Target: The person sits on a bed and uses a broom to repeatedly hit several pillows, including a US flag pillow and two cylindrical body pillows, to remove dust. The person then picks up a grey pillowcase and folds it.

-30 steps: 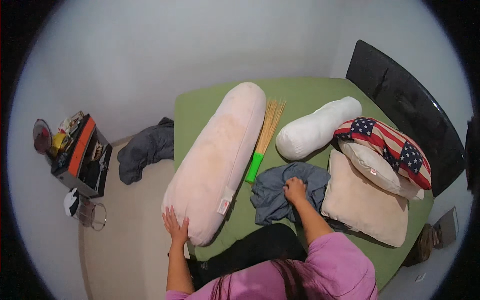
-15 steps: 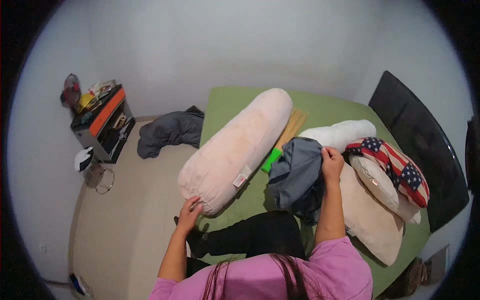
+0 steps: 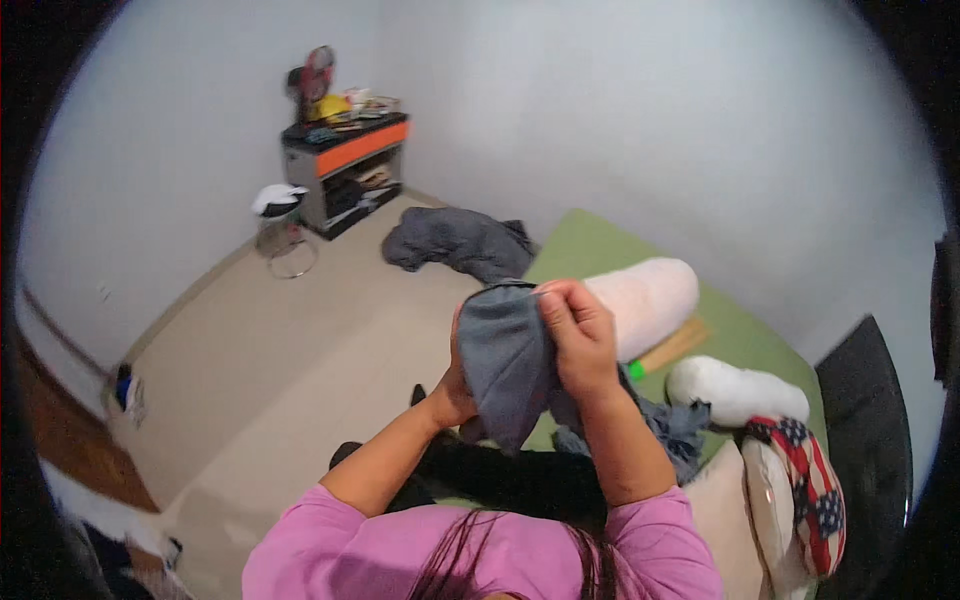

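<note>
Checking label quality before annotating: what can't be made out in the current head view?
All in the head view:
Left hand: fingers mostly hidden by the gray cloth.
Long pink bolster: near end hidden by the right hand and cloth.
Broom: bristles blurred.
Beige pillow: part hidden by the pink sleeve, bottom cut off by the lower edge.
Shelf-top clutter: too small and blurred to identify fully.

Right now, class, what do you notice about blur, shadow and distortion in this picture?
Head view: the broom bristles look smeared, the gray-blue cloth clearer; head view, lower left: a soft shadow darkens the floor; head view, near the rim: the headboard appears bowed and corners go black.
</note>
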Demonstrator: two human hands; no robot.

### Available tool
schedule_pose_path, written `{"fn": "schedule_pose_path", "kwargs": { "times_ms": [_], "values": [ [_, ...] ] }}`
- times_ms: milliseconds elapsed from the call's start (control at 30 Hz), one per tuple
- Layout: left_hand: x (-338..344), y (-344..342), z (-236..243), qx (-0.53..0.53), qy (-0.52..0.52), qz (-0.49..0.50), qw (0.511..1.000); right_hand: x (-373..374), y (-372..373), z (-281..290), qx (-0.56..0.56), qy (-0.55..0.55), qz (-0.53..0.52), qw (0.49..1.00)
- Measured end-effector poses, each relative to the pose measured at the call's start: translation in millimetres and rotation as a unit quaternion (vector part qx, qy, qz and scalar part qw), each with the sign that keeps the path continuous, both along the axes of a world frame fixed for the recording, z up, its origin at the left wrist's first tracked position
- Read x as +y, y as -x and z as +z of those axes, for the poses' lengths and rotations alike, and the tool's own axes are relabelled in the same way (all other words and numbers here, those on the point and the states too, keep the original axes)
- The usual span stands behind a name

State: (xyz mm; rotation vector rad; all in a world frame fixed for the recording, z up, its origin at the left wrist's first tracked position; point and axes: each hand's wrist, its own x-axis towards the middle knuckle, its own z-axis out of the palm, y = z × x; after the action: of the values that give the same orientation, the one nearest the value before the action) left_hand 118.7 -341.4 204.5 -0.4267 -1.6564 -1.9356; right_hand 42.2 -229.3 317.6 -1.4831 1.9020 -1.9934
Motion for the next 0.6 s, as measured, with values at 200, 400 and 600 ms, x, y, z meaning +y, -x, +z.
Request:
{"fn": "schedule_pose_path", "kwargs": {
  "times_ms": [200, 400, 600],
  "values": [
    [-101.1, -79.8, -18.3, -0.034, -0.207, 0.285, 0.935, -71.6, -37.4, -47.3, 0.208, -0.113, 0.156, 0.959],
    [-220.9, -202.2, -26.5, 0.086, -0.394, 0.41, 0.818, -78.2, -19.3, -138.7, 0.204, -0.585, 0.38, 0.687],
    [-230.4, -200.0, -16.6, 0.105, -0.364, 0.324, 0.867, -116.8, 8.1, -199.7, 0.059, -0.378, 0.172, 0.908]
  ]
}}
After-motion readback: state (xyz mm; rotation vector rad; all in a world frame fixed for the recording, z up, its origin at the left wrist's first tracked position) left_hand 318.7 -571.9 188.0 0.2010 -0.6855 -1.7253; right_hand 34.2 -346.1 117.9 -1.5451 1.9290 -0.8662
